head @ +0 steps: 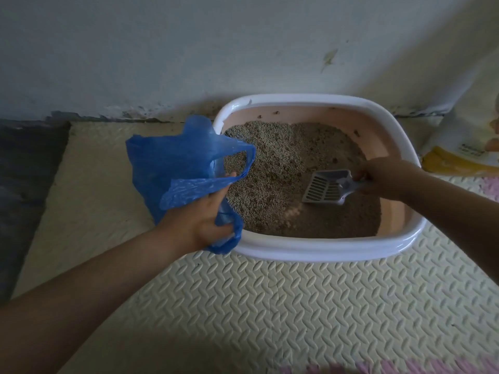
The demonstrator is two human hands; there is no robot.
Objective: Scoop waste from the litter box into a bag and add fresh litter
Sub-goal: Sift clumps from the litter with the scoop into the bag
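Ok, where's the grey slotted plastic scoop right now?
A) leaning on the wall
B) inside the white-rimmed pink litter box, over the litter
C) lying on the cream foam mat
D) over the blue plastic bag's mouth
B: the right hand grips the grey slotted plastic scoop by its handle inside the white-rimmed pink litter box, apart from the blue plastic bag that the left hand holds.

Visible body: left forearm (pixel 94 287) and left hand (pixel 199 221), bare along the whole visible length; right forearm (pixel 453 209) and right hand (pixel 383 176), likewise bare, in shadow.
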